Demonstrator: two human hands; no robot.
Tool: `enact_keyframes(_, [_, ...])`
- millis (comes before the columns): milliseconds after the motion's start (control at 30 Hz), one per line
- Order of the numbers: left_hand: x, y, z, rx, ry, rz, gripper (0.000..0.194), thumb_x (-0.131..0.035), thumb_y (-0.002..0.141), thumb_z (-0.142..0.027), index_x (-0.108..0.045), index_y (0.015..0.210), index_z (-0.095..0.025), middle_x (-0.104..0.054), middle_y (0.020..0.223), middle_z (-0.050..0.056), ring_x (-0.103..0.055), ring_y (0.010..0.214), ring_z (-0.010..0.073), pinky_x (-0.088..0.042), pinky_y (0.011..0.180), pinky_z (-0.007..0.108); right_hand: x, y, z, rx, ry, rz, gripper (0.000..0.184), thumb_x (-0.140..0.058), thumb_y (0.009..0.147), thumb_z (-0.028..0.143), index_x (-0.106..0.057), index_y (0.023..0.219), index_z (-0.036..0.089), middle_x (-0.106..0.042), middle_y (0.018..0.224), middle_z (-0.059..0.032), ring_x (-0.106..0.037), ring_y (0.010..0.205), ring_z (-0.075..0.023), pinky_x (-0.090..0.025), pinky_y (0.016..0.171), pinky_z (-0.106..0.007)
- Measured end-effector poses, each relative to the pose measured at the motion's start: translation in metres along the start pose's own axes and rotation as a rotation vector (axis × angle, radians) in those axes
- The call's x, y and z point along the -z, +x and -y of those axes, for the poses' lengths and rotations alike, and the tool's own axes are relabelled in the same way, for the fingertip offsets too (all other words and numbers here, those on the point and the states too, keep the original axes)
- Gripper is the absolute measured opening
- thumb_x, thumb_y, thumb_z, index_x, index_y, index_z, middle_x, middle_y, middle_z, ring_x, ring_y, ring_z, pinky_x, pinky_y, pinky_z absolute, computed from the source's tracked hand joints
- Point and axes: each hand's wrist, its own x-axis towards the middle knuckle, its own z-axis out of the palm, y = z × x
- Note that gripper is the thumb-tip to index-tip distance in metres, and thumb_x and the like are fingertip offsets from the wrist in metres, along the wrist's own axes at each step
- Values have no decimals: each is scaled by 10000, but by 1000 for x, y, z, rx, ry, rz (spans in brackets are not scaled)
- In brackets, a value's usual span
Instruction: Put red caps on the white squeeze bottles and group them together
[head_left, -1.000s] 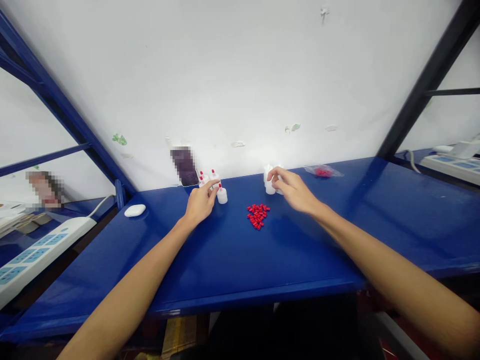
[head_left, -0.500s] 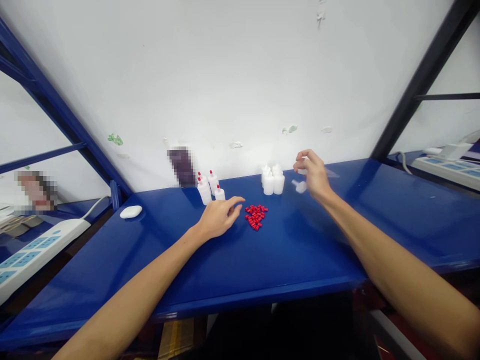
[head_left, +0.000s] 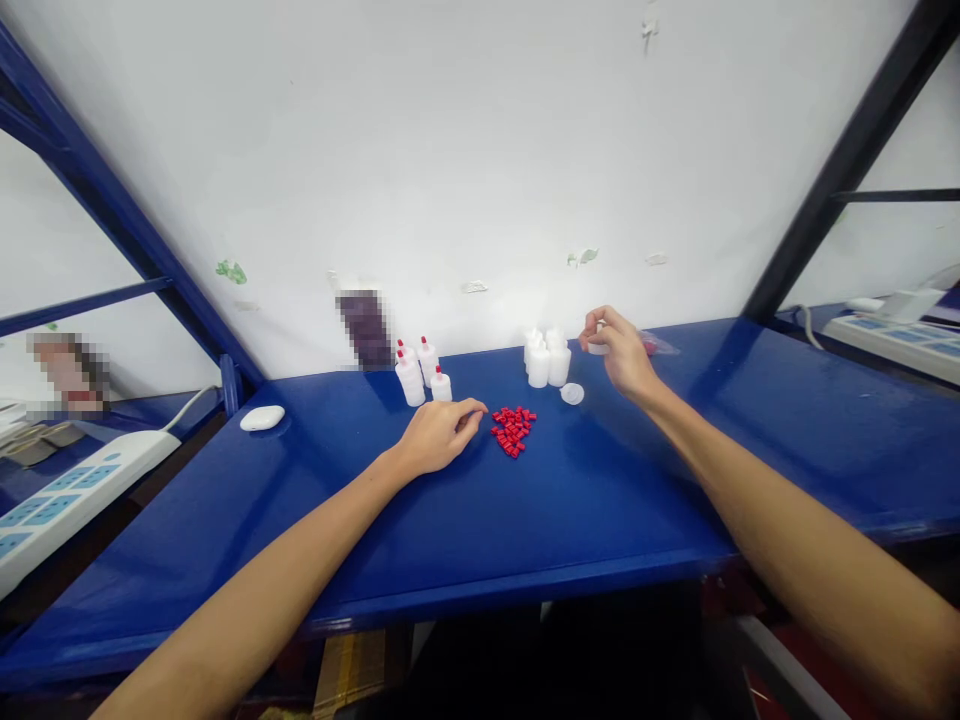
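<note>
My left hand (head_left: 436, 437) rests on the blue table, thumb and forefinger pressed together at the left edge of a pile of small red caps (head_left: 513, 432). Whatever is between its fingertips is too small to make out. My right hand (head_left: 628, 352) is raised at the back right, fingers curled into a pinch. A whitish piece shows by those fingers; I cannot tell if it is held. Below and left of this hand lies a translucent round piece (head_left: 572, 394). White bottles (head_left: 559, 366) stand grouped left of the right hand. Several red-tipped white bottles (head_left: 410, 382) stand behind my left hand.
A white rounded case (head_left: 262, 418) lies at the table's left. A clear bag with something red (head_left: 654, 345) sits behind my right hand. A blurred dark object (head_left: 365, 330) leans on the wall. Frame posts flank the table, with power strips (head_left: 67, 500) beyond.
The translucent piece has moved left and down from beside my right hand and now lies on the table. My right fingers have curled in. My left thumb and forefinger have come together.
</note>
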Motion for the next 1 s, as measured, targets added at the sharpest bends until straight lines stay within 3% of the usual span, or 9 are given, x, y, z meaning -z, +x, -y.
enact_keyframes(100, [0, 0, 0, 1, -9, 1, 336, -398, 980, -325, -682, 1116, -208, -684, 701, 12, -603, 604, 151, -379, 597, 256, 7, -4, 10, -43, -309, 43, 182, -401, 797, 309, -538, 865, 213, -562, 673, -28, -550, 704, -208, -420, 666, -320])
enact_keyframes(200, [-1, 0, 1, -2, -11, 10, 334, -399, 979, -323, -681, 1114, -205, -685, 712, 16, -602, 607, 150, -378, 600, 255, 10, -8, 14, -221, -771, 259, 346, -434, 841, 447, -652, 822, 178, -665, 793, -108, -610, 779, -261, -424, 680, -351])
enact_keyframes(300, [-1, 0, 1, -7, -14, 19, 337, -393, 980, -322, -679, 1117, -207, -680, 706, 17, -603, 614, 152, -376, 605, 255, 9, -9, 13, -354, -983, 472, 487, -522, 799, 612, -718, 871, 172, -709, 918, -152, -651, 847, -321, -451, 706, -401])
enact_keyframes(433, [-1, 0, 1, -10, -13, 22, 334, -398, 977, -321, -683, 1110, -209, -674, 700, 16, -598, 615, 152, -373, 611, 255, 9, -10, 13, -318, -1016, 573, 470, -626, 740, 622, -734, 865, 182, -726, 896, -135, -672, 848, -308, -469, 690, -383])
enact_keyframes(567, [-1, 0, 0, -9, -19, 19, 333, -397, 974, -313, -684, 1112, -214, -671, 690, 12, -592, 604, 151, -370, 606, 256, 13, -11, 17, -311, -1011, 600, 523, -560, 778, 683, -693, 740, 179, -709, 809, -139, -669, 759, -294, -465, 646, -385])
enact_keyframes(667, [-1, 0, 0, -9, -20, 9, 331, -399, 971, -307, -687, 1105, -214, -671, 688, 11, -589, 600, 150, -367, 603, 256, 17, -14, 17, -322, -990, 625, 572, -620, 694, 739, -667, 781, 176, -697, 798, -140, -654, 686, -289, -461, 604, -392])
enact_keyframes(833, [-1, 0, 0, -16, -31, 13, 318, -417, 962, -295, -689, 1103, -213, -659, 671, 3, -587, 594, 146, -370, 598, 249, 15, -19, 19, -251, -857, 793, 355, -700, 734, 539, -658, 731, 186, -687, 724, -88, -618, 607, -224, -422, 555, -328])
enact_keyframes(900, [-1, 0, 0, -14, -30, 15, 319, -415, 964, -298, -689, 1103, -211, -660, 672, 4, -587, 592, 144, -371, 596, 250, 9, -21, 25, -108, -829, 737, 313, -645, 803, 499, -681, 771, 190, -676, 688, -69, -603, 602, -207, -397, 562, -313])
enact_keyframes(1000, [-1, 0, 1, -7, -23, 19, 322, -411, 971, -309, -689, 1098, -210, -663, 682, 8, -589, 597, 146, -383, 598, 255, -7, -26, 37, 157, -748, 511, 366, -544, 890, 523, -693, 980, 201, -669, 684, -46, -595, 621, -201, -394, 606, -310])
